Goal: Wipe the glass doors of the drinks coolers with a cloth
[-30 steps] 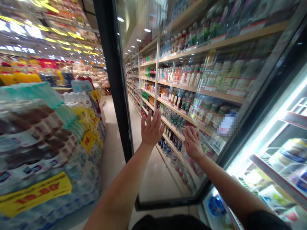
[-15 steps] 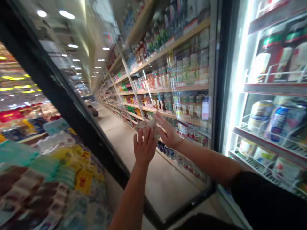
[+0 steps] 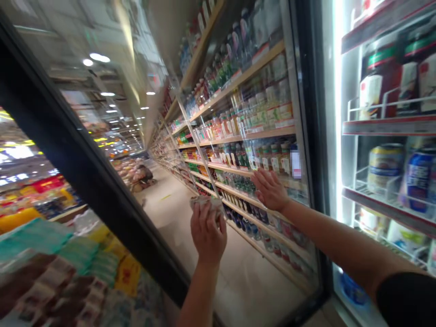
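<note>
My left hand (image 3: 208,234) is closed over a crumpled, pale patterned cloth (image 3: 206,200), which is pressed against the glass of an open fridge door (image 3: 112,193). Only the cloth's upper and right edges show past my fingers. Farther right and a little higher, my right hand (image 3: 271,190) is stretched out flat, fingers extended, palm toward the same glass. Nothing shows in it. The two hands are apart. Shelves of bottles (image 3: 221,125) appear in the glass behind them; whether reflected or seen through is hard to tell.
On the right, lit fridge shelves (image 3: 384,126) with wire guards hold bottles and cans, among them a blue can (image 3: 420,179). Packaged goods (image 3: 51,268) are piled at lower left, close to the door's dark frame. A crouching person (image 3: 147,175) appears far off in the aisle.
My right hand has left the cloth and moved right along the glass, now apart from my left hand. The left hand with the cloth sits slightly lower. The view has shifted.
</note>
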Action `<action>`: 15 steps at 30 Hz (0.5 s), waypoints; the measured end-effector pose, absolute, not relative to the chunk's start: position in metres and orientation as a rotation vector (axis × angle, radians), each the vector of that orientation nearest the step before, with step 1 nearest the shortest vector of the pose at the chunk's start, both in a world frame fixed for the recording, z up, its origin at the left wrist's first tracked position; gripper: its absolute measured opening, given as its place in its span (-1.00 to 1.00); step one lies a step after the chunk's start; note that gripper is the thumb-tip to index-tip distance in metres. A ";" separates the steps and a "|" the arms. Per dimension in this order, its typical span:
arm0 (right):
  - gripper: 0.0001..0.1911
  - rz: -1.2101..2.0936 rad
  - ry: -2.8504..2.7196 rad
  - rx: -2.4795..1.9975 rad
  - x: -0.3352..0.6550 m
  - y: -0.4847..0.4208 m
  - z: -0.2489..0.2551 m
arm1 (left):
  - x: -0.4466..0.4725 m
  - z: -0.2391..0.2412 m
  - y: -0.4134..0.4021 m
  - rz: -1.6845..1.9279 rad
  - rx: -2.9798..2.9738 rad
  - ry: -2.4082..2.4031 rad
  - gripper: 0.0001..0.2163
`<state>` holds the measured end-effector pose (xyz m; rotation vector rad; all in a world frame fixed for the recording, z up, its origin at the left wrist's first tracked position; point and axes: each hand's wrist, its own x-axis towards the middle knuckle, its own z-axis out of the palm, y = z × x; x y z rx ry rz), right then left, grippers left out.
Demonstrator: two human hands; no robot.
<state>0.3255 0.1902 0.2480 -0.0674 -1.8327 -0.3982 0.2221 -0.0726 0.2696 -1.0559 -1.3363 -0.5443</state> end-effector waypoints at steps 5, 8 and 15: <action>-0.46 -0.412 -1.802 -0.047 0.329 0.191 0.248 | 0.233 0.268 -0.054 -0.583 -1.046 -1.406 -0.42; -0.45 -0.379 -1.820 -0.047 0.330 0.193 0.246 | 0.241 0.267 -0.042 -0.552 -1.020 -1.521 -0.37; -0.44 -0.268 -1.933 -0.077 0.331 0.194 0.244 | 0.250 0.226 -0.032 -0.382 -1.160 -1.543 -0.34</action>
